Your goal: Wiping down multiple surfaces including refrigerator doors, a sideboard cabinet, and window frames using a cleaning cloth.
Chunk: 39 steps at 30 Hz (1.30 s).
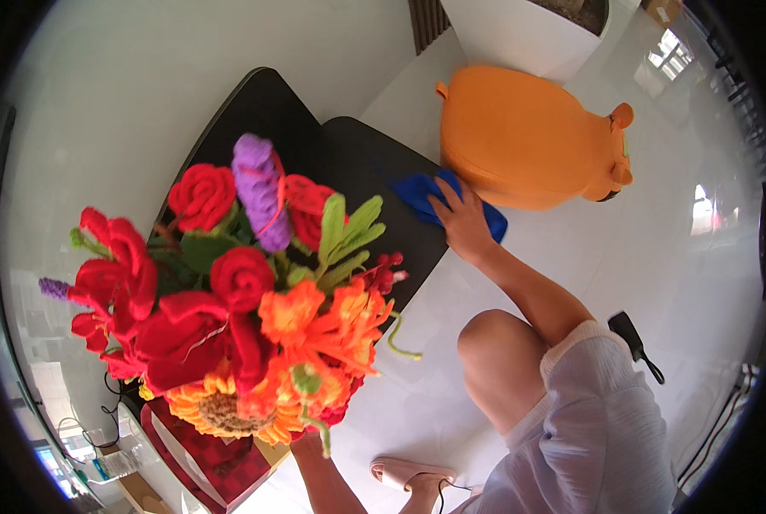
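My right hand (463, 218) lies with its fingers over a blue cloth (421, 196) at the right edge of a black tabletop (364, 154). Part of the cloth hangs past that edge. A large bouquet of knitted or chenille flowers (241, 283) fills the left middle, close to the camera: red roses, a purple spike, orange blooms and a sunflower. My left hand (304, 442) is almost wholly hidden beneath the blooms; only its wrist end and forearm show. What it grips is out of sight, as is the bouquet's base.
An orange animal-shaped stool (518, 141) stands against the table's right side. Behind it is a white planter (531, 38). A red checkered box (216, 462), a plastic bottle (116, 464) and cables (110, 411) are at lower left. A black strapped object (628, 334) appears beside my sleeve.
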Tool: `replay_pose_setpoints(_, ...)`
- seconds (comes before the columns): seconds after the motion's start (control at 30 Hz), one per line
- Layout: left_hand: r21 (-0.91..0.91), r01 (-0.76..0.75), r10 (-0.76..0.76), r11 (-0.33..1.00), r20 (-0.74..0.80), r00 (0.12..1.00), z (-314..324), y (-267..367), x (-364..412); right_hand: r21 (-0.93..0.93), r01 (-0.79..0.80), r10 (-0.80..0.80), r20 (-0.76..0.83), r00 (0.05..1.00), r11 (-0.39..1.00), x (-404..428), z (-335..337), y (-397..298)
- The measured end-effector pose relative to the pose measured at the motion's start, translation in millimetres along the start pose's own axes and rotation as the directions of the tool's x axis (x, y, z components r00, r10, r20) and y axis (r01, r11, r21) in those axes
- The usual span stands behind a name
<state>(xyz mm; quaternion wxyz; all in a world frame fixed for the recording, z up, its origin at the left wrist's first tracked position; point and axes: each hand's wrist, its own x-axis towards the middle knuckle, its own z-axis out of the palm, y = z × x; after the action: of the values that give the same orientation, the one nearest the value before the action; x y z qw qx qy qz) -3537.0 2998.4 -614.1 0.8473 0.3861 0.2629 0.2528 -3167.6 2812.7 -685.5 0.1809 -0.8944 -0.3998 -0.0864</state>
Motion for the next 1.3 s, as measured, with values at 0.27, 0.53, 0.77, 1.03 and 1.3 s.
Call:
replay_pose_setpoints(0.27,-0.145,0.079,-0.055,0.986,0.161,0.985,4.3,-12.6,44.6,-0.052,-0.061,0.066,0.085,0.994,0.997,-22.8,-22.6,-1.3)
replay_pose_setpoints(0.53,-0.180,0.181,-0.150,0.967,0.171,0.974,43.9,-46.1,98.4,0.009,-0.033,0.033,0.059,0.998,0.999,-30.3,-1.7,21.9)
replay_pose_setpoints(0.77,-0.090,0.302,-0.293,0.949,0.103,0.951,100.1,-49.2,128.0,-0.031,0.350,-0.329,0.277,0.903,0.936,-31.1,-37.9,-0.9)
replay_pose_setpoints(1.03,-0.114,0.172,-0.169,0.979,0.034,0.985,113.0,-72.4,136.2,0.386,0.575,-0.683,0.537,0.495,0.721,-44.6,-41.2,-77.6)
replay_pose_setpoints(1.3,0.604,0.014,0.159,0.797,-0.232,0.960,82.1,-48.0,62.4,0.383,0.669,-0.771,0.330,0.544,0.637,-45.0,6.7,-162.7)
